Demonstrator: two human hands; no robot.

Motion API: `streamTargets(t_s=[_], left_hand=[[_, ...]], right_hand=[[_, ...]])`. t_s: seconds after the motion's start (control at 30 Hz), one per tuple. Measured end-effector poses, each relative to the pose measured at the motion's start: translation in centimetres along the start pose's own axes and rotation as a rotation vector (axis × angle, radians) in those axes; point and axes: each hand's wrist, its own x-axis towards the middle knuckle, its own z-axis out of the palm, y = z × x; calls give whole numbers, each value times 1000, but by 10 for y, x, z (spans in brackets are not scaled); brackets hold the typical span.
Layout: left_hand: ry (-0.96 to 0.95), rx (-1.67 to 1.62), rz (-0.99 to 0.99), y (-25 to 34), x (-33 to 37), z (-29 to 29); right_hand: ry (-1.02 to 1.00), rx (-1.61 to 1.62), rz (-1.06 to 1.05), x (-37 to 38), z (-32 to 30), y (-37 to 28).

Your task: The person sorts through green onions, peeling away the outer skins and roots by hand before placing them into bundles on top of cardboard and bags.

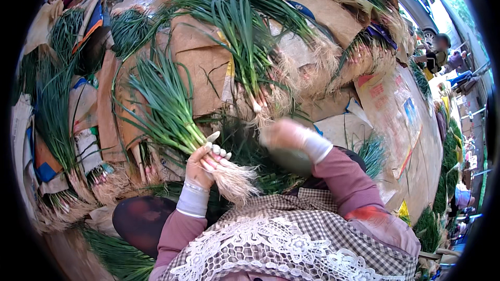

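Note:
My left hand (202,164) is closed round a bunch of green garlic (169,106). Its long green leaves point up and to the left, and its pinkish-white stems and pale roots stick out toward my lap. Whitish coverings sit on my left fingertips. My right hand (288,134) is smeared by motion, so its fingers cannot be made out. It is just below the root end of other green garlic (249,73) lying ahead of me; whether it touches these roots I cannot tell.
More bundles with roots lie at left (54,119) and far right (370,52). Brown paper sacks (198,62) cover the ground, with a printed sack (388,112) at right. Loose leaves lie round my knees. A parked car (414,2) and another person (436,54) are farther off.

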Motion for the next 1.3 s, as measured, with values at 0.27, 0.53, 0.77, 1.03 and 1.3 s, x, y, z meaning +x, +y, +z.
streamTargets(t_s=[0.27, 0.53, 0.77, 1.03, 1.3], left_hand=[[-260, 235, 98, 6, -17, 31], [-301, 66, 169, 18, 0, 12], [-200, 3, 17, -2, 18, 5], [-6, 211, -138, -15, 21, -9], [-93, 315, 22, -2, -9, 6]], right_hand=[[246, -118, 726, 76, 1, -8], [603, 635, 158, 49, -96, -7], [355, 368, 383, 36, -66, 1], [-127, -284, 196, 10, 34, -97], [85, 447, 358, 30, 23, 4]])
